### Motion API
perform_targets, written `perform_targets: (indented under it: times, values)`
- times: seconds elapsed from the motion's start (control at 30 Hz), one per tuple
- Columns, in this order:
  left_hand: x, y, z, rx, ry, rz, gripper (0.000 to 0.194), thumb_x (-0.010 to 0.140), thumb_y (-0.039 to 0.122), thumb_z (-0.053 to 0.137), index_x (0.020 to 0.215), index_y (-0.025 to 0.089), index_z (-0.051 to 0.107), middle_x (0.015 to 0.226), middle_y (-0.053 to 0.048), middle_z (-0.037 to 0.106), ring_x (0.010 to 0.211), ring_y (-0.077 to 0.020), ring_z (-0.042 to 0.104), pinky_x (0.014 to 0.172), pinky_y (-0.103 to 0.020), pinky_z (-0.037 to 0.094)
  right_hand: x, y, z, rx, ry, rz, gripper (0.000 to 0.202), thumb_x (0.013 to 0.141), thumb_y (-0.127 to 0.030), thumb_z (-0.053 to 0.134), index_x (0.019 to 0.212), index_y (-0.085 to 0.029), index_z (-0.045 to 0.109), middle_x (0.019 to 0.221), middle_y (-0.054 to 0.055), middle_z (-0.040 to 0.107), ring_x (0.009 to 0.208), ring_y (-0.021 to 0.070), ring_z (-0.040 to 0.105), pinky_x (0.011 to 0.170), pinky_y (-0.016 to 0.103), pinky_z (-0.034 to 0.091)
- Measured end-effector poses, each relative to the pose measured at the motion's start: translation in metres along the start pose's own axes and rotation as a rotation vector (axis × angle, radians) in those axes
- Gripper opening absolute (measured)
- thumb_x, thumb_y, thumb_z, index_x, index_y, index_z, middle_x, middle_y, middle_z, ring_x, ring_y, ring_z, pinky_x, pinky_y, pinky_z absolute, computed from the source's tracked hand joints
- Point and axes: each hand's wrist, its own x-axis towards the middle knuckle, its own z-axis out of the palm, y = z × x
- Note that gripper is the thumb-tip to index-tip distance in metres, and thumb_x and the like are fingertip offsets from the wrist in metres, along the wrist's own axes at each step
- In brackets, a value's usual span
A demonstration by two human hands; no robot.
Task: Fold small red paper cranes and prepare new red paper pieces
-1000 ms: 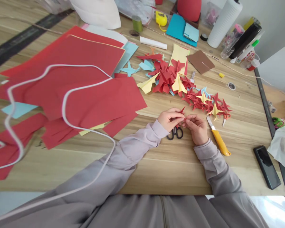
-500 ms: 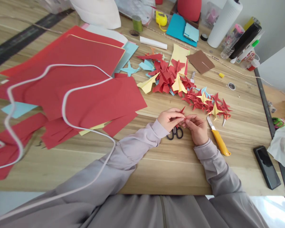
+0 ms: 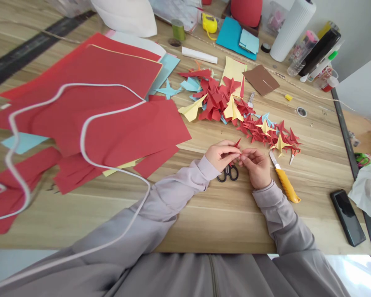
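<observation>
My left hand (image 3: 221, 155) pinches a small piece of folded red paper (image 3: 238, 143), whose pointed tip sticks up past the fingers. My right hand (image 3: 256, 166) is closed at the same piece, its thumb and forefinger meeting the left fingertips; most of the paper is hidden by the fingers. Black-handled scissors (image 3: 228, 173) lie on the table just beneath the hands, blades covered. To the right rests a yellow utility knife (image 3: 285, 179) with its blade out. Beyond the hands spreads a pile of folded red paper stars (image 3: 214, 99), mixed with yellow and blue ones.
Large red paper sheets (image 3: 136, 128) cover the left of the table, with a white cord (image 3: 82, 142) across them. A black phone (image 3: 348, 218) lies near the right edge. A brown paper square (image 3: 261, 80), a tape measure (image 3: 209, 24) and a white bottle (image 3: 292, 31) are at the back.
Almost nothing differs. Both hands stay at the same spot on the folded red paper, with only a tiny shift of the right fingers.
</observation>
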Motion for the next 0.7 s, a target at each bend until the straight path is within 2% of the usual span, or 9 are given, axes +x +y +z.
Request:
perform_targets:
  times: [0.17,0.7]
  values:
    - [0.0008,-0.0029,-0.0003,0.078,0.027,0.037,0.019,0.078,0.028,0.059,0.082,0.013,0.069,0.096,-0.011,0.060,0.081,-0.0152,0.061,0.068,-0.027,0.054,0.0002,0.0014,-0.0003,0.019,-0.006,0.013,0.025,0.064,-0.025,0.075,0.084,-0.019,0.061,0.066,-0.002,0.069,0.056,0.0113,0.062,0.059,0.027,0.053]
    - [0.0024,-0.0027,-0.0016,0.133,0.026,0.066,0.016,0.077,0.025,0.059,0.081,0.014,0.069,0.095,-0.011,0.062,0.086,-0.0167,0.061,0.073,-0.028,0.051,-0.0013,0.0011,-0.0003,0.010,-0.036,0.009,0.024,0.068,-0.029,0.072,0.088,-0.019,0.062,0.067,0.000,0.069,0.060,0.0138,0.064,0.061,0.030,0.054]
